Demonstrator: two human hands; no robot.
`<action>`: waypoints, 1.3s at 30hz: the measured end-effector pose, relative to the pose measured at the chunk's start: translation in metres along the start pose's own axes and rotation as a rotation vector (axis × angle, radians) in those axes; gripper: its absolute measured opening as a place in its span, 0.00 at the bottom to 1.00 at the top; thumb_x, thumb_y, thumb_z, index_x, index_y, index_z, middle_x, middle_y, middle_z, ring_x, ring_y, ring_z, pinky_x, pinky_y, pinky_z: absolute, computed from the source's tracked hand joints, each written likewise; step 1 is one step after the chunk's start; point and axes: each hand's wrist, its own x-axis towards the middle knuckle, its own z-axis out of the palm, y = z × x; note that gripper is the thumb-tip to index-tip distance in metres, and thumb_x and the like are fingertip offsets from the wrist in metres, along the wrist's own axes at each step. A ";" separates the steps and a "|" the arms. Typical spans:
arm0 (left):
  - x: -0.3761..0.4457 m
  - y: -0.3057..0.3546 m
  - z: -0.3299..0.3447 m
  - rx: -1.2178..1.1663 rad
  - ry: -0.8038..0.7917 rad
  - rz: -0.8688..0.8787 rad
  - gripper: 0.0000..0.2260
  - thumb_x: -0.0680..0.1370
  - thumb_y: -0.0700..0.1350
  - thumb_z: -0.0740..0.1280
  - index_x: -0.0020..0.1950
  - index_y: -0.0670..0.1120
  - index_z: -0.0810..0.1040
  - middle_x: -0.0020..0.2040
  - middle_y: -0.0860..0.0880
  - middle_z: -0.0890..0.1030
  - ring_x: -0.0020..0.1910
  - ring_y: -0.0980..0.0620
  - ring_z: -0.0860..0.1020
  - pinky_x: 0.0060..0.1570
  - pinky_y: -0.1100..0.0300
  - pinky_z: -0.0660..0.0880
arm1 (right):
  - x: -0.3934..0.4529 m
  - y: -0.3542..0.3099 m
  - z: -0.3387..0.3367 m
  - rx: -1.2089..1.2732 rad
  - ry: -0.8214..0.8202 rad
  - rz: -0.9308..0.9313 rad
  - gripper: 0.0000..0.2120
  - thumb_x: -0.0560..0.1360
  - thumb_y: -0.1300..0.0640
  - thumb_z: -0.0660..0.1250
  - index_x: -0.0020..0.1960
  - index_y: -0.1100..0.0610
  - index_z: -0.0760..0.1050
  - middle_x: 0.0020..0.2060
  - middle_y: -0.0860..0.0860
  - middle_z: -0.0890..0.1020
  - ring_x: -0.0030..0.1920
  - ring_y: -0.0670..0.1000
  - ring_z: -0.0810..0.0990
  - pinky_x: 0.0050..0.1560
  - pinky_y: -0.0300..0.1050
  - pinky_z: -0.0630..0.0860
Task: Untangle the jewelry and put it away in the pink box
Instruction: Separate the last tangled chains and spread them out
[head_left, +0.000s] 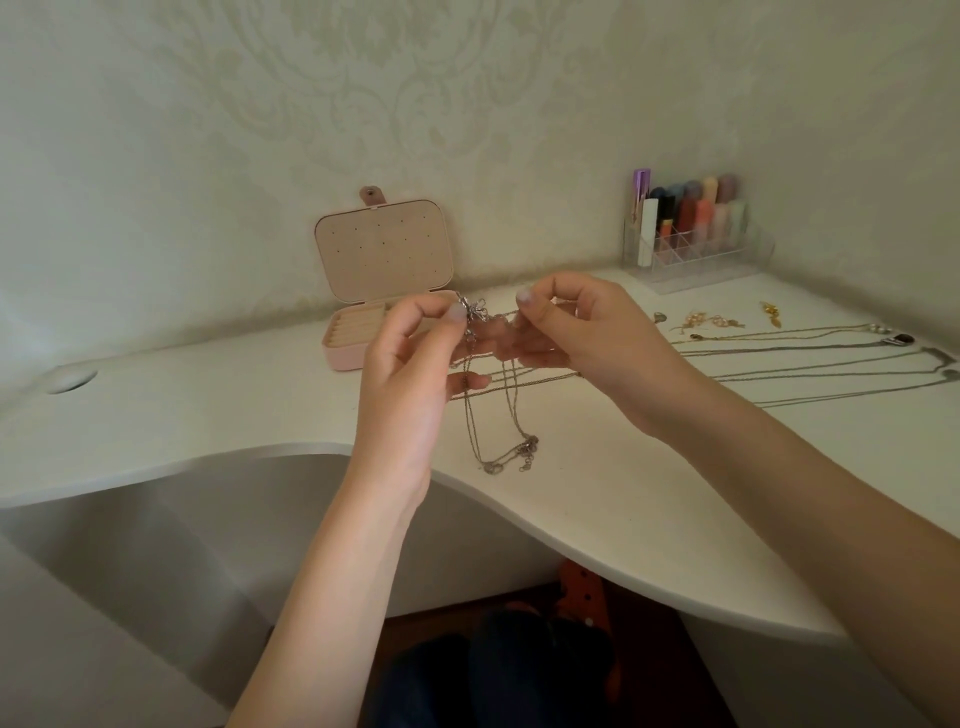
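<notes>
Two raised hands, fingertip grip on tangled chains.

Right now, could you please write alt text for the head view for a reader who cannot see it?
Two hands, left hand and right hand, pinch a tangled silver necklace chain above a white desk. An open pink jewelry box stands behind them; more necklaces and earrings lie to the right.

Your tangled silver chains hung knotted at the top, their loops trailing down. Your pink box stood open, far left.
</notes>
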 end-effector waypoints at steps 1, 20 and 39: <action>0.000 -0.001 0.000 0.010 0.001 0.002 0.06 0.80 0.39 0.61 0.43 0.44 0.74 0.43 0.44 0.84 0.43 0.50 0.82 0.34 0.61 0.74 | -0.001 -0.001 0.001 0.029 -0.018 0.019 0.10 0.80 0.55 0.61 0.42 0.58 0.72 0.37 0.56 0.84 0.38 0.51 0.84 0.46 0.44 0.81; 0.000 -0.005 -0.005 -0.092 0.046 -0.032 0.10 0.82 0.39 0.58 0.41 0.45 0.72 0.29 0.46 0.76 0.26 0.51 0.72 0.31 0.61 0.72 | -0.004 -0.013 -0.011 -0.233 -0.103 0.008 0.04 0.74 0.52 0.70 0.41 0.50 0.80 0.24 0.48 0.62 0.25 0.46 0.59 0.28 0.39 0.58; -0.004 -0.003 0.004 -0.018 0.007 0.019 0.09 0.82 0.39 0.57 0.43 0.45 0.71 0.22 0.51 0.71 0.24 0.53 0.64 0.23 0.67 0.60 | -0.008 -0.006 0.003 -0.396 -0.120 -0.084 0.07 0.74 0.63 0.66 0.41 0.52 0.78 0.33 0.40 0.80 0.38 0.40 0.76 0.41 0.29 0.71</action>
